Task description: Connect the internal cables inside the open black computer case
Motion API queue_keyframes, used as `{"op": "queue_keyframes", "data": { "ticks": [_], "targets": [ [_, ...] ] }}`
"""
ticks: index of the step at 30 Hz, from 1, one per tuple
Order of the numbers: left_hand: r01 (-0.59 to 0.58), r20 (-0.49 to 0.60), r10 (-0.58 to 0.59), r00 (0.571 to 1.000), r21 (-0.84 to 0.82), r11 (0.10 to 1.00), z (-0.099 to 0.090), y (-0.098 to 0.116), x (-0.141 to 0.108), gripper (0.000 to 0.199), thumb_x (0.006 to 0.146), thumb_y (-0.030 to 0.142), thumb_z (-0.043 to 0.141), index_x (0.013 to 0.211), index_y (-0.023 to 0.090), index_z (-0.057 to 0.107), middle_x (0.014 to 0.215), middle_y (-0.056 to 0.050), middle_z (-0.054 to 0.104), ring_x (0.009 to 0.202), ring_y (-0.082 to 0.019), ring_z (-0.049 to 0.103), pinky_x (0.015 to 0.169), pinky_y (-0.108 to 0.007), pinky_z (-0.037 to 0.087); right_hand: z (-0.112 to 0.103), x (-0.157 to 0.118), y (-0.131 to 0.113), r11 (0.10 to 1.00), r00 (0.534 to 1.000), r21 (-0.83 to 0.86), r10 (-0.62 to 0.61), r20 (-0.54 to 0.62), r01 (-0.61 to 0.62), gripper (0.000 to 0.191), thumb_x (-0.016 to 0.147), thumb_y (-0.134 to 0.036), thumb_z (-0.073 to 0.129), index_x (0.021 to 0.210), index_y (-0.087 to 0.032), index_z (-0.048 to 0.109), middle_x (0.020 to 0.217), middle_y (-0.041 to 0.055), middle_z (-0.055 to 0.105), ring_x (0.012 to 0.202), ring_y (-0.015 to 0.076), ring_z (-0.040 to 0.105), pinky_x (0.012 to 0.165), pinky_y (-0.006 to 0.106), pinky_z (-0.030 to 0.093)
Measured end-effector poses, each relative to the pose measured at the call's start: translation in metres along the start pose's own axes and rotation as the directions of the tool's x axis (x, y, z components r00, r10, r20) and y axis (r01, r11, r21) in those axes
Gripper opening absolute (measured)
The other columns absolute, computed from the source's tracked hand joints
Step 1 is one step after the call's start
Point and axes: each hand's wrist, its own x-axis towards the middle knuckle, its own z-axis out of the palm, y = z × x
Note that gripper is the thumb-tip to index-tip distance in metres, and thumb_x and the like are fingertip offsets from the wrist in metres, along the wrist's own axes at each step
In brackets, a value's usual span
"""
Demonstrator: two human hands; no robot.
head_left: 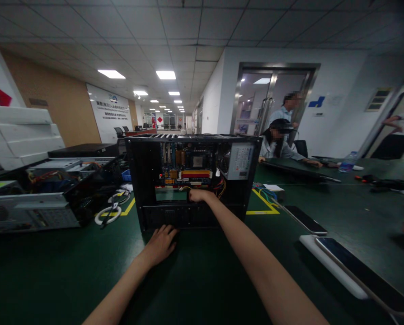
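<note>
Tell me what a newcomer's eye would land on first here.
Probably the open black case, standing mid-picture on the green table, with red and yellow slots bright inside it. Next, the right hand reaching into its lower middle, while the left hand lies at its bottom edge. Then the pale power supply in its upper right corner.

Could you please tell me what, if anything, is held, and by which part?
The left hand holds nothing; the right hand is at the case, its grip hidden, so I can't tell.
</note>
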Motion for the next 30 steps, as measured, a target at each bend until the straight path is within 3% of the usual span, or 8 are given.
{"op": "queue_keyframes", "data": {
  "ticks": [6, 11, 19, 25, 28, 30],
  "targets": [
    [0.000, 0.000, 0.000, 1.000, -0.015, 1.000, -0.001, 0.000, -0.001, 0.037, 0.077, 0.027, 0.038, 0.114, 0.027, 0.037, 0.111, -0.005, 0.042, 0.104, -0.022, 0.038, 0.085, -0.038, 0.033, -0.003, 0.007, -0.003, 0.992, 0.977, -0.038, 0.122, 0.173, -0.117, 0.025, 0.065, -0.020, 0.050, 0.088, -0.012, 0.057, 0.084, 0.0090, 0.061, 0.069, 0.0194, 0.058, 0.057, 0.029, 0.045],
    [0.020, 0.014, -0.020, 1.000, -0.005, 1.000, -0.002, 0.001, -0.001, 0.036, 0.077, 0.027, 0.038, 0.112, 0.027, 0.038, 0.111, -0.004, 0.043, 0.104, -0.022, 0.038, 0.085, -0.038, 0.032, 0.002, 0.017, 0.005, 0.983, 0.958, -0.036, 0.185, 0.219, -0.182, 0.021, 0.066, -0.023, 0.051, 0.083, -0.013, 0.057, 0.081, 0.0077, 0.060, 0.070, 0.0194, 0.058, 0.057, 0.029, 0.046],
    [0.033, 0.024, -0.032, 0.999, -0.003, 0.999, 0.001, -0.001, 0.000, 0.037, 0.077, 0.028, 0.037, 0.114, 0.027, 0.037, 0.113, -0.005, 0.041, 0.106, -0.022, 0.036, 0.086, -0.038, 0.031, 0.009, 0.025, 0.009, 0.978, 0.940, 0.024, 0.190, 0.284, -0.205, 0.018, 0.064, -0.022, 0.053, 0.079, -0.013, 0.058, 0.073, 0.0048, 0.061, 0.063, 0.0160, 0.059, 0.059, 0.028, 0.046],
    [0.024, 0.024, -0.024, 0.999, -0.004, 1.000, -0.001, 0.001, -0.001, 0.036, 0.077, 0.027, 0.038, 0.113, 0.027, 0.038, 0.113, -0.004, 0.042, 0.105, -0.022, 0.037, 0.086, -0.039, 0.031, 0.013, 0.028, 0.014, 0.939, 0.871, 0.164, 0.203, 0.448, -0.303, 0.013, 0.066, -0.020, 0.051, 0.070, -0.012, 0.060, 0.060, 0.0034, 0.059, 0.059, 0.0141, 0.059, 0.060, 0.026, 0.046],
    [0.031, 0.033, -0.031, 0.999, -0.009, 0.999, -0.003, 0.002, -0.001, 0.036, 0.077, 0.027, 0.038, 0.113, 0.027, 0.038, 0.113, -0.005, 0.042, 0.105, -0.022, 0.037, 0.087, -0.039, 0.031, 0.015, 0.028, 0.015, 0.927, 0.867, 0.209, 0.188, 0.461, -0.312, 0.014, 0.067, -0.018, 0.049, 0.071, -0.012, 0.061, 0.058, 0.0027, 0.059, 0.058, 0.0133, 0.059, 0.059, 0.025, 0.046],
    [0.025, 0.026, -0.025, 0.999, -0.006, 1.000, -0.003, 0.002, 0.000, 0.037, 0.077, 0.026, 0.038, 0.113, 0.026, 0.038, 0.113, -0.005, 0.042, 0.105, -0.022, 0.037, 0.086, -0.039, 0.032, 0.016, 0.028, 0.016, 0.931, 0.898, 0.221, 0.185, 0.399, -0.290, 0.013, 0.066, -0.018, 0.050, 0.070, -0.011, 0.061, 0.057, 0.0026, 0.059, 0.057, 0.0131, 0.058, 0.058, 0.024, 0.046]
  ]
}}
